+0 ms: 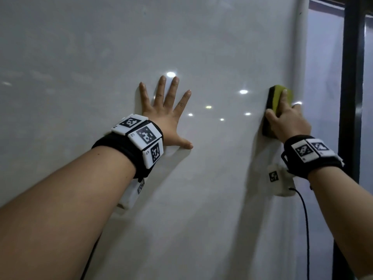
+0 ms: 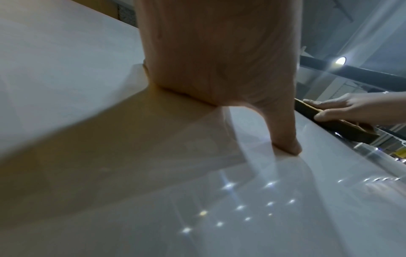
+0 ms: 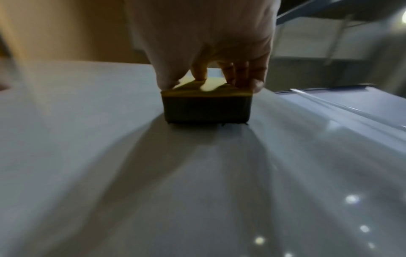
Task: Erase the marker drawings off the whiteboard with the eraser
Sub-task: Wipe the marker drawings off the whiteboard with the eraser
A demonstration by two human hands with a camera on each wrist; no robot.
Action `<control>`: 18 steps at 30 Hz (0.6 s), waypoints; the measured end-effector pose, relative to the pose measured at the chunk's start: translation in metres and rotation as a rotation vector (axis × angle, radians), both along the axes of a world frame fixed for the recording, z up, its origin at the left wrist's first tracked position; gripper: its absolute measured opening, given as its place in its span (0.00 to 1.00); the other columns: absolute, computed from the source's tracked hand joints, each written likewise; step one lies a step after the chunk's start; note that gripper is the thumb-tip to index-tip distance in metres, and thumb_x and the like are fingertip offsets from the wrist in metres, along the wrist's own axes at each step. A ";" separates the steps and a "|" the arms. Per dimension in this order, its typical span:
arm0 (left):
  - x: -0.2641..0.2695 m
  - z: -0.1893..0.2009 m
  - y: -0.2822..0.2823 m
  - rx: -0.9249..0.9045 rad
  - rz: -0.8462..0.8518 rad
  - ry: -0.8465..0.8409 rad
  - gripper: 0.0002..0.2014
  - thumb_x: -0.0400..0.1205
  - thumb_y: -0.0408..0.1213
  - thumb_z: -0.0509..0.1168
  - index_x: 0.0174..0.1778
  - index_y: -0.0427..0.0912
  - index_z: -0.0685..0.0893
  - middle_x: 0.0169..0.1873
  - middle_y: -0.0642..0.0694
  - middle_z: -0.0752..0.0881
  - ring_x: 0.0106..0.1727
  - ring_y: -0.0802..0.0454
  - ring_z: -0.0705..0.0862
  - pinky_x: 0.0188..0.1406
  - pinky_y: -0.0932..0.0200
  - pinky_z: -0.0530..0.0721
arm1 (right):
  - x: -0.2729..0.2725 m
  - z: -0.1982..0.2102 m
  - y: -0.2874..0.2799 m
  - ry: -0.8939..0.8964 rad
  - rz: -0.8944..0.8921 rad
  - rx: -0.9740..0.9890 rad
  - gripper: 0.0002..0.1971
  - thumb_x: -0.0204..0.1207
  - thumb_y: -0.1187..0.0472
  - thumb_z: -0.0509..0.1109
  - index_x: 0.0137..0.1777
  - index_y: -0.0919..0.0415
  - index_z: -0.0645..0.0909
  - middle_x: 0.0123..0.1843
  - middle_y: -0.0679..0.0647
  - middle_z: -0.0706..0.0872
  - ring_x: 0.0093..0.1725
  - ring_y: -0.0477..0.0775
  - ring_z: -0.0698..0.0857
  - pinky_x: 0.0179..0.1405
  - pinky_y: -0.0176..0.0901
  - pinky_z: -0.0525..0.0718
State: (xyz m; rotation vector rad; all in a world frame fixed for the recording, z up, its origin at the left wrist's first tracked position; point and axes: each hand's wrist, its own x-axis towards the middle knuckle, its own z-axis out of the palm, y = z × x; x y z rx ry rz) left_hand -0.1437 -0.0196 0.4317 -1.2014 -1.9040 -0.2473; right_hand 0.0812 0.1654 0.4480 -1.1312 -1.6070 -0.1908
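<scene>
The whiteboard (image 1: pixel 101 57) fills most of the head view, and I see no marker lines on it. My left hand (image 1: pixel 165 110) lies flat on the board with fingers spread; its thumb (image 2: pixel 285 139) touches the surface in the left wrist view. My right hand (image 1: pixel 288 122) grips the eraser (image 1: pixel 277 96), yellow on top with a dark felt underside, and presses it against the board near its right edge. In the right wrist view the eraser (image 3: pixel 206 107) sits felt-down on the board under my fingers (image 3: pixel 235 73). The left wrist view shows the eraser (image 2: pixel 342 124) from the side.
The board's white frame edge (image 1: pixel 300 47) runs vertically just right of the eraser. Beyond it stand a dark post (image 1: pixel 351 77) and glass. Ceiling-light reflections dot the board between my hands. A black cable (image 1: pixel 306 229) hangs from my right wrist.
</scene>
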 end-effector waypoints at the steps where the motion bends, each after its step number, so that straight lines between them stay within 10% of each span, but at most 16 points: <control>1: 0.000 0.000 0.000 -0.001 0.005 0.000 0.63 0.64 0.77 0.60 0.78 0.51 0.24 0.76 0.40 0.21 0.76 0.36 0.22 0.67 0.24 0.28 | -0.002 0.007 -0.001 0.042 0.018 -0.027 0.34 0.81 0.44 0.56 0.84 0.46 0.47 0.71 0.68 0.68 0.68 0.71 0.74 0.64 0.61 0.73; 9: 0.000 -0.001 0.000 -0.006 0.006 -0.003 0.63 0.64 0.77 0.59 0.77 0.51 0.24 0.75 0.40 0.20 0.76 0.36 0.22 0.67 0.24 0.28 | -0.032 -0.044 -0.033 -0.269 0.084 0.203 0.36 0.80 0.44 0.60 0.83 0.46 0.47 0.62 0.65 0.72 0.57 0.68 0.78 0.49 0.54 0.78; 18: 0.002 -0.001 -0.002 -0.010 0.006 0.017 0.63 0.65 0.77 0.59 0.78 0.50 0.24 0.76 0.40 0.21 0.76 0.36 0.22 0.67 0.24 0.28 | -0.005 0.038 -0.003 0.119 0.093 -0.007 0.32 0.83 0.44 0.55 0.84 0.47 0.48 0.74 0.74 0.64 0.71 0.74 0.70 0.69 0.59 0.69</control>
